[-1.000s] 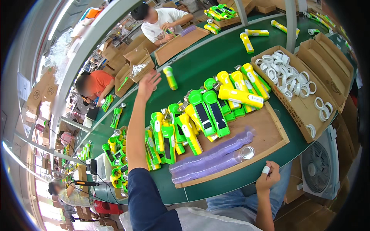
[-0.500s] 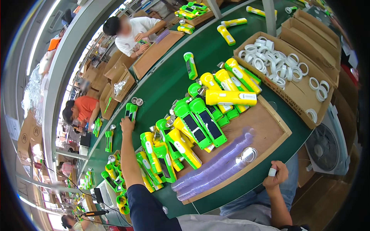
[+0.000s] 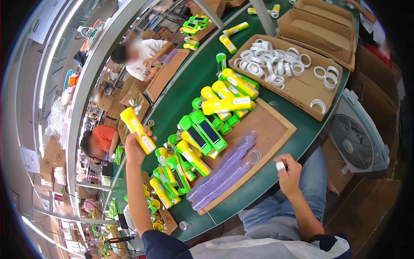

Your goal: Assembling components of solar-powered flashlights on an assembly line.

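Note:
My left hand (image 3: 135, 150) is closed round a yellow flashlight (image 3: 134, 125), lifted above the far left of the bench with its wide head up. Below and right of it lies a heap of yellow and green flashlights (image 3: 189, 156), some with dark panels on their sides. My right hand (image 3: 289, 173) hovers off the bench's near edge, above my leg, fingers curled. A small white piece (image 3: 280, 165) shows at its fingers; whether it is worn or held I cannot tell. Stacked clear, purplish discs (image 3: 224, 177) lie in two rows on the wooden board (image 3: 272, 125) between my hands.
A cardboard box of white rings (image 3: 308, 97) stands at the far right, with empty-looking cartons (image 3: 315, 28) behind it. A fan (image 3: 355, 134) is beside the bench on the right. Across the green bench (image 3: 181, 90), co-workers sit beyond a metal post (image 3: 263, 17).
My left hand has picked up a flashlight from the bench's far side and raised it, its yellow side now showing. My right hand stays curled near my lap. The view has shifted.

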Motion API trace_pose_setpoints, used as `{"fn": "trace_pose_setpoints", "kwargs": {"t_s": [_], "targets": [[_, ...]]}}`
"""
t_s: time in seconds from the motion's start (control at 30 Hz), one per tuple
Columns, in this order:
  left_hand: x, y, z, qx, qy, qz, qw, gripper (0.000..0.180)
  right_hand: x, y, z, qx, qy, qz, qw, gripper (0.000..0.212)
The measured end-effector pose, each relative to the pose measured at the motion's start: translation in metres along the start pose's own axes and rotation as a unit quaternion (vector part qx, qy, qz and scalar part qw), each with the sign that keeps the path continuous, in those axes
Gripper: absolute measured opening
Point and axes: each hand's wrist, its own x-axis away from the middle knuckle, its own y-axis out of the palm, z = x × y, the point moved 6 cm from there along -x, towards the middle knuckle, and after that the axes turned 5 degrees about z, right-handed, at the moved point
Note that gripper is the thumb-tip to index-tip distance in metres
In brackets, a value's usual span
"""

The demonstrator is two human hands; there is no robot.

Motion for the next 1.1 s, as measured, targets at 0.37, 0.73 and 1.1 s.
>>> {"fn": "trace_pose_setpoints", "kwargs": {"t_s": [0.37,0.73,1.1], "targets": [[0.155,0.258,-0.198,0.172,-0.267,-0.241,0.917,0.053,0.000,-0.030,-0.071,-0.360,0.014,-0.090,0.929,0.047],[0.169,0.292,-0.252,0.141,-0.208,-0.369,0.895,0.065,-0.013,-0.063,-0.061,-0.083,-0.190,0.022,0.978,0.006],[0.168,0.276,-0.257,0.195,-0.179,-0.330,0.906,0.067,-0.004,-0.020,-0.071,0.009,-0.250,-0.262,0.932,0.040]]}}
